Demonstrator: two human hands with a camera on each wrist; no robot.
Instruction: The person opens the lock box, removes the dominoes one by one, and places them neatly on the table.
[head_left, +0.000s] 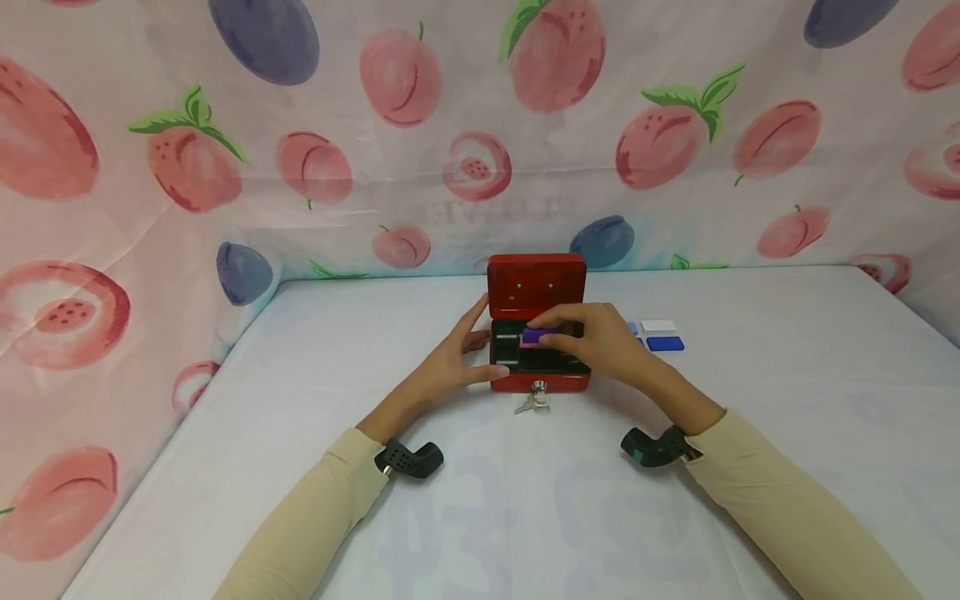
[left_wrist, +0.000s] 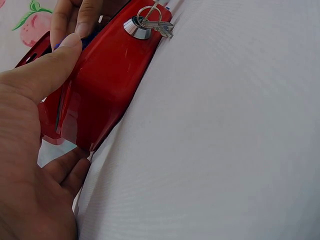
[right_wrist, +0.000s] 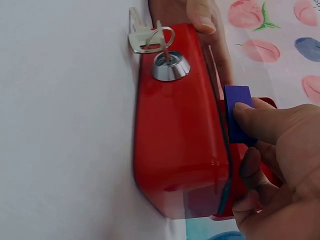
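A red metal cash box [head_left: 538, 382] stands on the table with its lid [head_left: 536, 286] raised, its black inside showing. My left hand [head_left: 457, 354] holds the box's left end, thumb over the front rim and fingers along the side. Between thumb and fingers, my right hand [head_left: 600, 337] pinches a small blue-purple rectangular block [right_wrist: 239, 114] over the box's inside. In the right wrist view, the block stands at the rim. A key ring with keys [left_wrist: 159, 27] hangs from the silver lock [right_wrist: 171, 66] on the box front.
To the right of the box lie several small flat blocks, among them a white one [head_left: 657, 326] and a dark blue one [head_left: 665, 343], partly behind my right hand. White cloth [head_left: 375, 333] covers the table; a fruit-print curtain [head_left: 555, 167] hangs behind it.
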